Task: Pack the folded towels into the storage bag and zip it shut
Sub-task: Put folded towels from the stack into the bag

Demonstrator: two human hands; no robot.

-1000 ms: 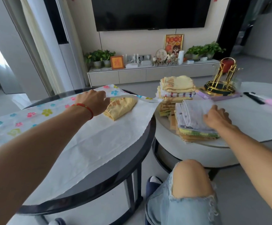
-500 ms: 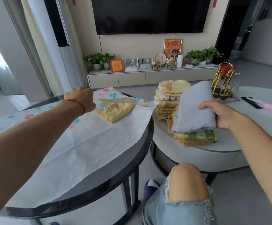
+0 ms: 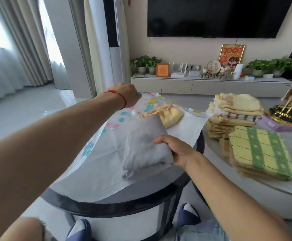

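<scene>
The storage bag (image 3: 98, 169), white underneath with a clear flower-print top layer, lies flat on the dark round table (image 3: 124, 204). My left hand (image 3: 129, 96) pinches the far edge of the flowered layer and holds it raised. My right hand (image 3: 176, 152) grips a folded grey towel (image 3: 145, 145) over the bag's mouth, partly under the lifted layer. A folded yellow towel (image 3: 172, 116) lies inside the bag, further in. On the white table to the right stand two piles of folded towels: a tall one (image 3: 235, 110) and a lower one topped by a green-and-yellow check towel (image 3: 262, 153).
The white round table (image 3: 246, 185) butts against the dark one on the right. A gold rack (image 3: 291, 108) stands at its far edge, with a purple item beside it. A TV cabinet with plants and ornaments (image 3: 211, 82) lines the back wall. My knees and slippers are below.
My right hand lifted the grey towel off the lower pile and carried it left over the bag. My left hand raised the flowered layer higher. The camera turned left.
</scene>
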